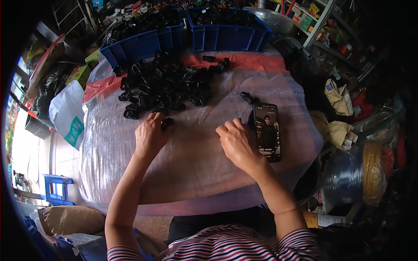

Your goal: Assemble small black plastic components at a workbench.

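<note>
My left hand (151, 134) is closed at the near edge of a heap of small black plastic parts (174, 82). Its fingers and thumb pinch one small black plastic part (166, 123), partly covered by the hand. My right hand (237, 143) rests to the right over the sheet-covered table, its fingers curled together. A dark bit shows at those fingertips, too small to name. Just right of this hand lies a phone (267, 130) with a lit screen showing a person. Another black part (248, 97) sits by the phone's upper left corner.
Two blue crates (143, 43) (228, 38) full of black parts stand along the table's far side. A translucent woven sheet (117, 161) with a red band covers the table. At left are a white bag (69, 108) and a blue stool (58, 189); wrapped rolls (348, 174) stand right.
</note>
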A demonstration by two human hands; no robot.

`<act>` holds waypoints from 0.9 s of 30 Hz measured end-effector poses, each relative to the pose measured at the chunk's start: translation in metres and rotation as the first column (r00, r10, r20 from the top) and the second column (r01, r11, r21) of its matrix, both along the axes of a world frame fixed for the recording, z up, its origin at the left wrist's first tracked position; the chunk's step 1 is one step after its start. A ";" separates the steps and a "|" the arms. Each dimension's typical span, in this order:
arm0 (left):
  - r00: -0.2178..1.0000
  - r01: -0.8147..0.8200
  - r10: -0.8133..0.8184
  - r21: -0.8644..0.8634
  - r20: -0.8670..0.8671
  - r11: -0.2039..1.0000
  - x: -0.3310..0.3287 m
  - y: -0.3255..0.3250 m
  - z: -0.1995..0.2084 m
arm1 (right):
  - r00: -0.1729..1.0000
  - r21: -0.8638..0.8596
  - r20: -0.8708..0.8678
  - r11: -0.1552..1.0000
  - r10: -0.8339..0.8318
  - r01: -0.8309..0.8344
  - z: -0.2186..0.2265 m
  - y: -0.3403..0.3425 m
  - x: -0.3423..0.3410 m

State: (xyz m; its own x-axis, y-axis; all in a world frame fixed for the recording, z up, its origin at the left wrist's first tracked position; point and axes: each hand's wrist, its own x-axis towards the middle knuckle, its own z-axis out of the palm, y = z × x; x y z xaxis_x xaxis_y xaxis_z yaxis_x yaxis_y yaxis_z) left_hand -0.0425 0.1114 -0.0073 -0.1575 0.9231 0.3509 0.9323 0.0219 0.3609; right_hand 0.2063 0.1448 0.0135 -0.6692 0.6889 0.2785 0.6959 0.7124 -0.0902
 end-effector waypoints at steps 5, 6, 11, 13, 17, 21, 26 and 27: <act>0.592 0.312 -0.101 -0.113 0.799 0.943 -0.004 -0.025 0.019 | 0.983 0.098 -0.184 0.994 -0.023 0.041 0.011 0.003 0.010; 0.460 0.363 -0.006 -0.182 0.888 0.914 -0.002 -0.034 0.035 | 0.988 0.053 -0.075 0.988 -0.138 0.143 0.005 0.007 0.017; -0.153 0.292 -0.074 0.116 0.986 0.949 0.024 -0.066 0.018 | 0.990 -0.203 -0.127 0.975 0.063 -0.088 0.000 0.004 0.006; -0.242 0.299 -0.067 0.141 0.968 0.944 0.034 -0.074 0.009 | 0.968 -0.250 -0.217 0.951 0.130 -0.183 -0.001 -0.008 -0.003; -0.326 0.261 -0.028 0.118 0.945 0.958 0.045 -0.080 0.003 | 0.936 -0.401 -0.276 0.859 0.219 -0.319 -0.004 -0.006 -0.014; -0.305 0.220 -0.135 0.208 0.943 0.953 0.043 -0.079 -0.004 | 0.920 -0.220 -0.336 0.932 0.204 -0.287 -0.014 0.007 -0.023; -0.309 0.155 -0.080 0.133 0.948 0.979 0.040 -0.083 -0.005 | 0.842 -0.222 -0.535 0.950 0.069 -0.219 -0.005 -0.014 -0.026; -0.303 0.163 -0.070 0.124 0.950 0.979 0.038 -0.085 -0.005 | 0.789 -0.446 -0.608 0.861 -0.091 -0.245 0.002 -0.024 -0.027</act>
State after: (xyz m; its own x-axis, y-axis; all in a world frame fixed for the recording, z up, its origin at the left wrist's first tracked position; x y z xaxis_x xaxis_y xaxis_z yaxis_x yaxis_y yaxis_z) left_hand -0.0044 0.0263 -0.0122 -0.1313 0.9820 -0.1354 -0.6180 0.0258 0.7857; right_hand 0.1797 0.1210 0.0151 -0.5393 0.7933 0.2824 0.3238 0.5050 -0.8001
